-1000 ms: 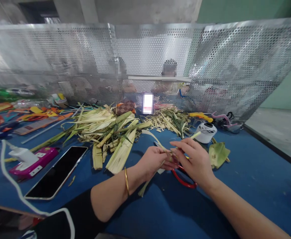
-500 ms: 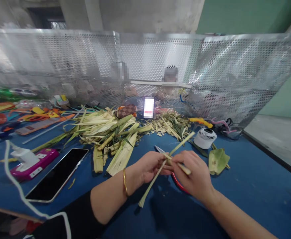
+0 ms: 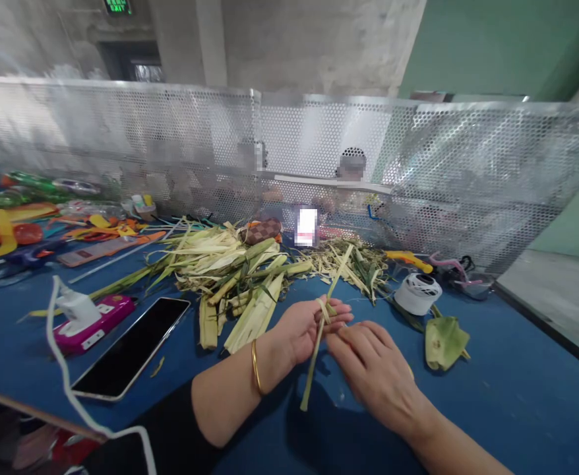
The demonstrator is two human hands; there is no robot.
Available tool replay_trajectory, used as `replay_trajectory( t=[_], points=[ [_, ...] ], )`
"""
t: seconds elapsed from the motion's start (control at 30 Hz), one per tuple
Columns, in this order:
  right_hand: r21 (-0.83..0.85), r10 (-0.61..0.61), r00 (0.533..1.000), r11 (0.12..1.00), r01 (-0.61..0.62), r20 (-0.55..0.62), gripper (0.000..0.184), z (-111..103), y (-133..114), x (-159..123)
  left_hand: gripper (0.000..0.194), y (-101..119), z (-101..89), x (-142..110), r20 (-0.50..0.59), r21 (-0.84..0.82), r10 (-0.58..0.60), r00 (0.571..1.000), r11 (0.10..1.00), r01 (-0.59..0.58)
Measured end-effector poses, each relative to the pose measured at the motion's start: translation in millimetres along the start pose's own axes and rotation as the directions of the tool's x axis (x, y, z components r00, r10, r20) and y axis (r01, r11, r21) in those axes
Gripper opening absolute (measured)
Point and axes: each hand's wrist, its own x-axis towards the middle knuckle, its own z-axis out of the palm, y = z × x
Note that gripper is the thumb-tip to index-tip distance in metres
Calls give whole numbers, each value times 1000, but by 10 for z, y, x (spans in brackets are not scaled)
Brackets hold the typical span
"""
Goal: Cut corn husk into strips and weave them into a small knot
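Observation:
In the head view, my left hand [image 3: 302,330] is turned palm up, its thumb and fingers closed on a long, pale green corn husk strip [image 3: 313,366]. A shorter piece wraps across this strip near my left fingertips. My right hand [image 3: 376,366] is close beside it, palm down. Its thumb and fingers are pressed together just right of the strip; whatever they pinch is hidden. A white spool of thread [image 3: 418,295] and a curled green husk piece [image 3: 446,343] lie to the right of my hands.
A pile of husks [image 3: 210,260] and shredded scraps [image 3: 351,264] lie behind my hands. On the left are a black-screened phone [image 3: 134,346] and a magenta power strip [image 3: 94,323] with a white cable. A perforated metal screen [image 3: 181,138] closes off the table's far side.
The crossing piece is now wrapped around the long strip instead of sticking out to the right. My right hand has moved down slightly, and my left fingers have straightened. The scissors are now hidden.

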Motion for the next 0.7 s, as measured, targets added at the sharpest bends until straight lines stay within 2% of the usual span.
replay_trajectory(
  t=[0.1,0.17,0.23,0.27,0.3,0.33,0.37,0.4,0.43,0.47,0.5,0.53,0.57,0.6,0.63,0.7],
  points=[
    [-3,-137,990,991,137,17,28,-34,-52,50,25,-81,25,20,-5,13,-17,1000,1000,17],
    [52,-136,991,989,137,-18,28,-36,-47,54,22,-116,37,9,-4,47,8,1000,999,-8],
    [183,12,995,983,5,-95,26,-33,10,31,23,-126,47,-19,-4,101,53,999,993,-52],
    [275,145,981,956,-105,-130,24,-30,57,13,23,-124,52,-36,-1,131,68,998,989,-67],
    [379,309,939,895,-233,-151,21,-23,111,-6,25,-120,59,-53,2,162,75,997,984,-74],
    [489,484,862,794,-362,-149,17,-12,169,-25,26,-117,67,-70,10,194,72,997,978,-73],
    [596,648,755,649,-474,-105,14,5,223,-42,26,-116,77,-86,22,222,64,998,973,-68],
    [691,777,630,463,-555,-15,14,28,270,-56,27,-117,87,-99,37,247,57,998,967,-64],
    [763,856,504,248,-597,116,17,56,304,-67,27,-122,97,-110,51,268,59,997,961,-70],
    [803,877,395,20,-596,272,21,86,322,-73,27,-128,107,-119,59,285,76,995,954,-89],
    [800,844,317,-197,-567,432,25,117,326,-74,27,-135,114,-124,63,297,97,993,948,-112],
    [761,770,276,-380,-525,575,27,143,317,-70,27,-142,118,-126,71,302,111,991,945,-127],
    [710,686,266,-512,-484,677,27,164,299,-61,27,-147,118,-123,83,296,108,991,947,-128],
    [662,613,273,-598,-453,741,26,175,276,-48,28,-148,115,-117,99,279,86,991,954,-111],
    [621,554,285,-648,-442,782,25,176,254,-33,28,-146,108,-107,119,256,54,991,963,-83],
    [564,479,299,-677,-473,825,25,149,226,-7,28,-128,87,-80,150,208,5,989,977,-37]
  ],
)
